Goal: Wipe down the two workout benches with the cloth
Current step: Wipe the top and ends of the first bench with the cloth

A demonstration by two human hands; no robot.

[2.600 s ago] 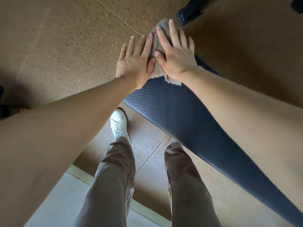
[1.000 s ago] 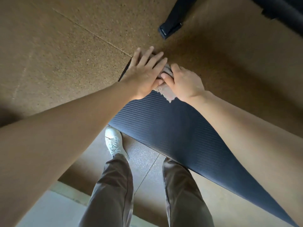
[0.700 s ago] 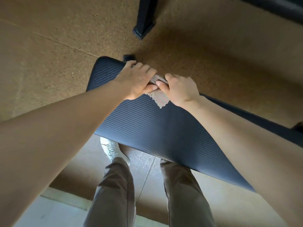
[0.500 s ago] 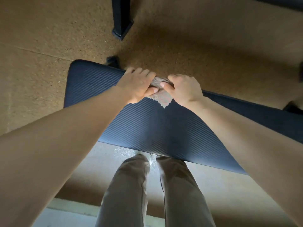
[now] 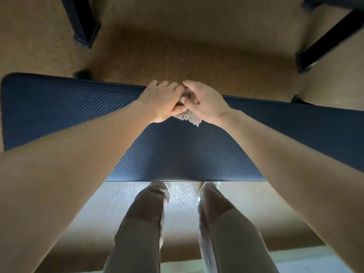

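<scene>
Both hands meet at about 12 o'clock from the person's stance, on the far edge of the dark blue bench pad (image 5: 177, 154). The left hand (image 5: 161, 101) is curled, fingers bent over the far lip of the pad and thumb tucked in toward the middle. The right hand (image 5: 204, 103) is likewise closed, knuckles up. Between them they pinch the cloth (image 5: 190, 117), bunched into a small grey wad; only a ragged corner hangs out at 6 o'clock below the thumbs, resting on the ribbed vinyl.

Risks, as I judge them: with the cloth balled so tight, little of its face meets the pad, so a stroke from here would likely clean a narrow strip and leave the wide spans toward 9 o'clock and 3 o'clock untouched. The wad sits right at the far edge; a push outward could roll it over the lip and drop it onto the brown floor (image 5: 197, 46), where it would pick up grit. Bare fingers, not cloth, touch the vinyl, which may leave smears. The person leans well forward over the bench with both legs (image 5: 145, 223) close against its near side, so a hard shove could tip their balance toward the dark metal legs (image 5: 82, 22) at 11 o'clock and 2 o'clock.

No brand, label or writing can be read anywhere; the pad shows only its diagonal ribbing.
</scene>
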